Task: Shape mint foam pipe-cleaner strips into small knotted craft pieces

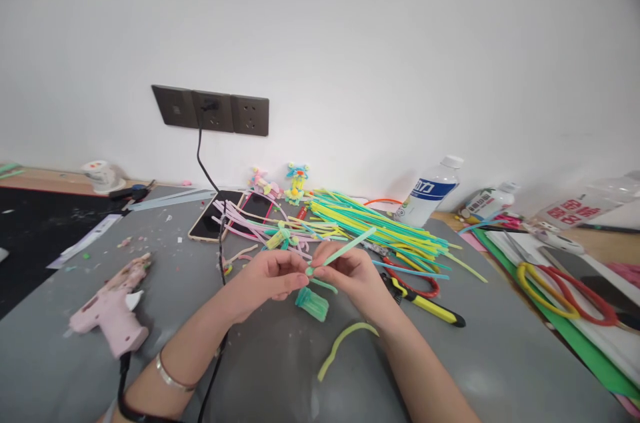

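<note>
In the head view, a grey tabletop (270,376) met a white wall (350,43), on which a dark socket panel (210,109) had a black cable (200,153) plugged in and running down toward the front. Along the back lay two phones (206,221), a pink pipe-cleaner figure (265,184), a yellow-and-blue pipe-cleaner figure (296,184) and a bundle of yellow and teal pipe cleaners (375,226), with a labelled plastic bottle (430,193) behind the bundle's right end. A pink glue gun (115,316) lay at the left.

The two hands met near the middle, both with their fingertips pinched together. The left hand (273,279) held the lower end of a pale green pipe cleaner (353,246), where it made a small lump; the right hand (353,273) gripped the same strip just beside, its free end slanting up and to the right. Just below the fingers lay a teal pipe-cleaner piece (313,304), and nearer the front a curved yellow-green pipe cleaner (345,346), its upper end close to the right forearm.

Grey surface stretched between the forearms toward the front, and also from the right forearm to a green sheet (570,329) along the right edge. Behind the hands the strips crowded close; a yellow-and-black handle (435,309) lay beside the right wrist.
</note>
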A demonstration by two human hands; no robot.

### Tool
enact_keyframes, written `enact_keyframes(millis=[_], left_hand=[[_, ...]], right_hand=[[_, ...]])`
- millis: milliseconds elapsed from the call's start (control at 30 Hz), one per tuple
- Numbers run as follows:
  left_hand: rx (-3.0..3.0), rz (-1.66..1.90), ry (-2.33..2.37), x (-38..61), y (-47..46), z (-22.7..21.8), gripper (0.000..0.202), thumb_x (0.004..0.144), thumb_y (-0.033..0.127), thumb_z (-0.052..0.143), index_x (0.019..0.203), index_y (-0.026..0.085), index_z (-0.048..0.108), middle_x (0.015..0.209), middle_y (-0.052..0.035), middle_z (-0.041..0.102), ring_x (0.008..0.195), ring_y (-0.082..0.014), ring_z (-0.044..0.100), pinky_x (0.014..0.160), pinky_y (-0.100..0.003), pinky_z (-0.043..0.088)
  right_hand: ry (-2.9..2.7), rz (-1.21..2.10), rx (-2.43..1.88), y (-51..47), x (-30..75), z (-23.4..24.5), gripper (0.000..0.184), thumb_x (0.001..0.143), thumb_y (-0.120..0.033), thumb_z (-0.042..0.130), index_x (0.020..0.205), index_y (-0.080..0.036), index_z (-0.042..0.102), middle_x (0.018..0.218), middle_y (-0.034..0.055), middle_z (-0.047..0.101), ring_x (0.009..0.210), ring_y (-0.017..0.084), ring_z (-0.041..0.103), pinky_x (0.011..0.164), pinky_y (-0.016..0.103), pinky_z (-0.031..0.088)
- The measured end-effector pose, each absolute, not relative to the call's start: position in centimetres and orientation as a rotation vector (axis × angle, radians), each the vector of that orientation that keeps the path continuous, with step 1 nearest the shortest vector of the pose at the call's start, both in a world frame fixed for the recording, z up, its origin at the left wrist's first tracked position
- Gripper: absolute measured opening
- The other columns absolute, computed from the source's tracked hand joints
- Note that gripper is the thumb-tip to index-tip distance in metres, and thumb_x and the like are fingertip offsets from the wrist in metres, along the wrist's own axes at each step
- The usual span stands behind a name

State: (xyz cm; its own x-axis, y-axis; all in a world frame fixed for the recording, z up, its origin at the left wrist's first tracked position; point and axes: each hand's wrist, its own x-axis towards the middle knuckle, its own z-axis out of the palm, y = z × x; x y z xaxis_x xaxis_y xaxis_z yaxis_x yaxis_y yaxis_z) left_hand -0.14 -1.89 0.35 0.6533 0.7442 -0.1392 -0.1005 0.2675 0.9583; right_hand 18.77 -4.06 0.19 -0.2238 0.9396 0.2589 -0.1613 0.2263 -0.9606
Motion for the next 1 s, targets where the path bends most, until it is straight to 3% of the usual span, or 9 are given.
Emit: enact_keyframes(millis=[167, 333, 533, 767, 1000], left_hand=[[1.165, 0.792, 0.701, 0.2, -1.9, -0.1, 0.029, 0.074, 0.040, 0.079, 0.076, 0.015, 0.064, 0.064, 0.0045, 0.045, 0.054, -0.0060, 0.032, 0.048, -0.022, 0.022], [1.054, 0.872, 0.720, 0.7, -2.1, 0.0, 0.032, 0.069, 0.041, 0.083, 0.077, 0.015, 0.067, 0.066, 0.0032, 0.050, 0.053, -0.0053, 0.033, 0.047, -0.020, 0.024], [0.819, 0.866, 0.695, 1.2, -2.3, 0.1, 0.036, 0.060, 0.039, 0.089, 0.067, 0.013, 0.067, 0.056, 0.0052, 0.044, 0.051, -0.0049, 0.033, 0.045, -0.017, 0.026], [0.590, 0.792, 0.603, 1.4, -2.4, -0.3, 0.033, 0.060, 0.032, 0.091, 0.068, 0.012, 0.066, 0.061, 0.0028, 0.047, 0.055, -0.0055, 0.039, 0.041, -0.013, 0.027], [0.531, 0.764, 0.589, 1.3, -2.4, 0.0, 0.034, 0.058, 0.028, 0.092, 0.068, 0.012, 0.064, 0.063, 0.0041, 0.044, 0.054, -0.0036, 0.039, 0.039, -0.011, 0.024]], right_hand=[[-1.356, 1.096, -0.803, -4.1, 18.1, -0.2, 0.018, 0.078, -0.034, 0.078, 0.074, -0.020, 0.069, 0.072, 0.0011, 0.062, 0.067, 0.015, 0.058, 0.060, 0.026, 0.047], [-1.461, 0.761, -0.803, -4.6, 17.6, -0.4, 0.005, 0.084, -0.019, 0.072, 0.080, -0.021, 0.070, 0.078, 0.0024, 0.063, 0.075, 0.017, 0.059, 0.068, 0.029, 0.047], [-1.561, 0.600, -0.763, -4.9, 17.3, -0.2, 0.015, 0.084, -0.008, 0.068, 0.081, -0.022, 0.069, 0.080, 0.0019, 0.062, 0.073, 0.015, 0.059, 0.067, 0.029, 0.046], [-1.603, 0.598, -0.707, -4.9, 17.2, -0.3, 0.017, 0.082, -0.005, 0.070, 0.085, -0.022, 0.070, 0.082, 0.0021, 0.060, 0.074, 0.016, 0.060, 0.067, 0.029, 0.048], [-1.675, 0.265, -0.766, -5.1, 17.2, -0.5, 0.021, 0.083, 0.000, 0.066, 0.082, -0.021, 0.068, 0.080, 0.0030, 0.060, 0.071, 0.016, 0.059, 0.064, 0.029, 0.045]])
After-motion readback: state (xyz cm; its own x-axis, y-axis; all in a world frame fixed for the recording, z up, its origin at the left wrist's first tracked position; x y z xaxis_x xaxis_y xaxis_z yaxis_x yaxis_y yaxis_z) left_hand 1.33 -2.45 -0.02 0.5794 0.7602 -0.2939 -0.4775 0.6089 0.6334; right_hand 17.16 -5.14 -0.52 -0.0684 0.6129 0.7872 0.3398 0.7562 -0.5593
